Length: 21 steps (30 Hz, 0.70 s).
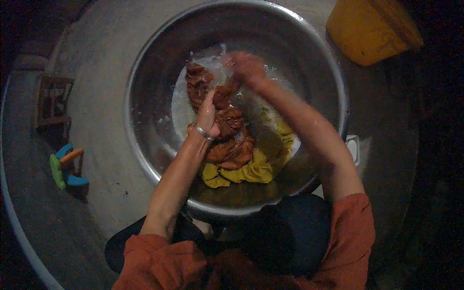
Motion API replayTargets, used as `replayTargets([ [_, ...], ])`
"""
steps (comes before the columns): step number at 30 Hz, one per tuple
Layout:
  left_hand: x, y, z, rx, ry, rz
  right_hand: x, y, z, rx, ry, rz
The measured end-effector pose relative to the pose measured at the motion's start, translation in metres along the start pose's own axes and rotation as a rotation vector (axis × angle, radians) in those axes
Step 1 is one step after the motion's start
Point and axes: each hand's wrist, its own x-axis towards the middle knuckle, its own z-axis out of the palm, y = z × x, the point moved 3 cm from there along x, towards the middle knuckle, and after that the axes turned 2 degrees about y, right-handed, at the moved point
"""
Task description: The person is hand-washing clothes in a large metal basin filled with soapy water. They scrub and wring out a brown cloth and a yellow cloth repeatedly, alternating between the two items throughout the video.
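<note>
A wet brown cloth [232, 121] lies bunched up in a wide metal basin [309, 63], with soapy water around it. My left hand [207, 116], a metal bangle at its wrist, is closed on the cloth near its middle. Beyond it to the right, my right hand [245, 71] is smeared by motion but looks curled into a fist. A twist of the brown cloth runs up to that fist, whose fingers I cannot make out singly. Partly under the brown cloth, a yellow cloth [256, 169] spreads toward the basin's near right side.
An orange-yellow bucket [360, 31] stands beyond the basin at the far right. Beside the right rim is a small white object [354, 149]. On the floor at left are a small wooden frame [53, 101] and a blue, green and orange plastic toy [67, 166].
</note>
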Motion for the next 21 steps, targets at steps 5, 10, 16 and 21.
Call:
replayTargets([
  [5,0.018,0.006,-0.033,0.033,-0.131,0.178,-0.012,0.041,-0.033,-0.374,-0.241,0.433],
  [10,0.024,0.001,-0.031,0.005,-0.039,0.179,-0.047,-0.034,-0.001,0.357,-0.166,0.188],
  [16,0.006,0.005,-0.025,-0.199,-0.251,-0.128,-0.042,-0.148,-0.033,0.416,-0.179,-0.165],
  [21,0.012,-0.005,-0.014,-0.142,-0.096,-0.018,-0.006,-0.089,-0.018,0.259,-0.060,0.020],
])
